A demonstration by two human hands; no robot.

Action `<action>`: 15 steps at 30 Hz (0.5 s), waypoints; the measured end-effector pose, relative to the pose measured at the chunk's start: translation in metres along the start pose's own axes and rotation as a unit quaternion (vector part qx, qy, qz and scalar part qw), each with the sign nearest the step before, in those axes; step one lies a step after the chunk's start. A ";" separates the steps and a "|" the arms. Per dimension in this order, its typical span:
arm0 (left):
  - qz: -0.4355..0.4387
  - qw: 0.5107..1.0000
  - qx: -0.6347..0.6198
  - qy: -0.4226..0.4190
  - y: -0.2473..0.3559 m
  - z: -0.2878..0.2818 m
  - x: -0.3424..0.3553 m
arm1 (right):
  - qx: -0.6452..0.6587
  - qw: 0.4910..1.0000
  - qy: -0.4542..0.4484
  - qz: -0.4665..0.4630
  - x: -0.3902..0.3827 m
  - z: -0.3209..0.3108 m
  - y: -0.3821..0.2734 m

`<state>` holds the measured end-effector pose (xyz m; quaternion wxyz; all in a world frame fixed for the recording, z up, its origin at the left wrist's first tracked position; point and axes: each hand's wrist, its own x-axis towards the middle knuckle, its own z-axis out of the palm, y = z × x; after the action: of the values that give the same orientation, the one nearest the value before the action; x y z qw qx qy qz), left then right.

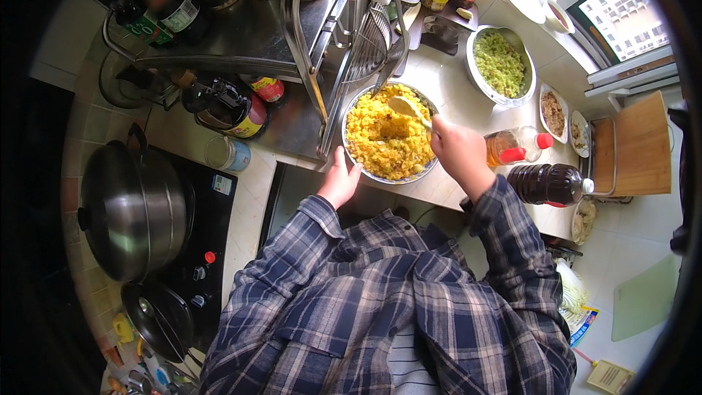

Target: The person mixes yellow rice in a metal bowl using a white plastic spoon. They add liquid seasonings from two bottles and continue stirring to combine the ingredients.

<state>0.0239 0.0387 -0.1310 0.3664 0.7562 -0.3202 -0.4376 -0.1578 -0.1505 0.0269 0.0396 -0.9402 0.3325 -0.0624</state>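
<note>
The left hand [341, 181], loosely open, rests against a bowl [395, 181] on the counter [444, 77], likely weighty, smooth and best held by its rim, as the right hand [462, 153] grips a pale spoon [404, 107] in soft-looking yellow mixture [389, 167]

Head view, left one of pair: looking steeply down from the wearer's head, tilting slightly forward over the plaid shirt [351, 292] toward the worktop [440, 67]. Viewing left hand [340, 181] and right hand [463, 152] from close by, keeping both near mid-frame. Sweeping wide through a fisheye, from large pot [124, 208] at left to window [625, 18] at upper right. Bending straight edges and darkening toward the rim.
</note>
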 end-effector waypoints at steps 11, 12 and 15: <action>-0.037 0.999 0.012 -0.007 0.010 -0.003 -0.004 | -0.123 0.960 -0.100 -0.232 0.016 0.019 -0.021; -0.033 0.999 0.012 -0.009 0.010 -0.004 -0.003 | -0.129 0.952 -0.112 -0.252 0.011 0.011 -0.012; -0.014 1.000 -0.005 -0.003 0.009 -0.004 -0.003 | -0.129 0.968 -0.069 -0.203 -0.001 -0.013 0.006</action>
<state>0.0242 0.0375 -0.1207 0.3627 0.7575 -0.3088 -0.4465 -0.1639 -0.1554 0.0385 -0.0725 -0.9873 0.1360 0.0396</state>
